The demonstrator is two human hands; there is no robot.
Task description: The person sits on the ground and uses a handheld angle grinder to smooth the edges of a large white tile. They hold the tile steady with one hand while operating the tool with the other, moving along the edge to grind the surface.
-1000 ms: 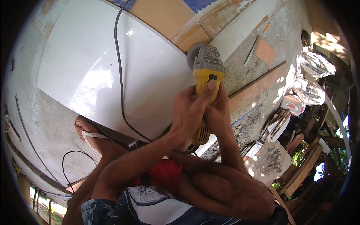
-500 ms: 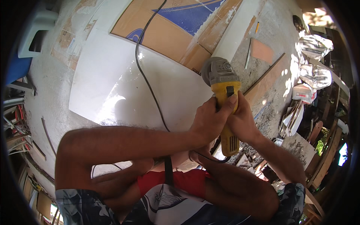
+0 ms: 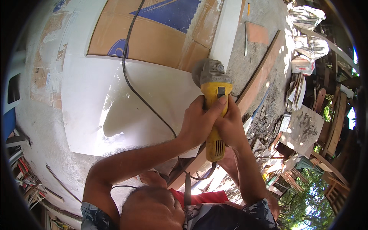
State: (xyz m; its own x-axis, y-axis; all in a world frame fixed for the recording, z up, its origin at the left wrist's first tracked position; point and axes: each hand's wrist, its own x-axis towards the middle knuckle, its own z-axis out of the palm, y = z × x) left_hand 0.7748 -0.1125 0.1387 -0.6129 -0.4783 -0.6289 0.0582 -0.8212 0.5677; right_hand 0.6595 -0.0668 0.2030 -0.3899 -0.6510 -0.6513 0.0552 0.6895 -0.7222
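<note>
A yellow angle grinder (image 3: 215, 149) with a grey head stands lengthwise before me, its grey disc (image 3: 197, 72) at the far left of the head. My left hand (image 3: 197, 120) wraps its body from the left, with the thumb lying just below the black switch (image 3: 221, 91). From the right, my right hand (image 3: 234, 128) closes round the same body, partly under the left thumb. A black cord (image 3: 132, 86) leaves the grinder's near end and runs over a large white sheet (image 3: 86, 103). The disc's edge appears over the boundary of this sheet and the cardboard; whether it touches cannot be told.
Flattened cardboard (image 3: 153, 42) lies beyond the sheet. To the right are a long wooden plank (image 3: 260, 73), a small brown piece of board (image 3: 257, 33) and a pencil (image 3: 248, 8). Sacks (image 3: 306, 17), scrap boards (image 3: 301, 130) and rubble line the right side.
The view has shifted, so the sheet, cardboard and plank sit farther left. My forearms have swung round and the grinder appears a little farther left. Both hands keep their hold on it.
</note>
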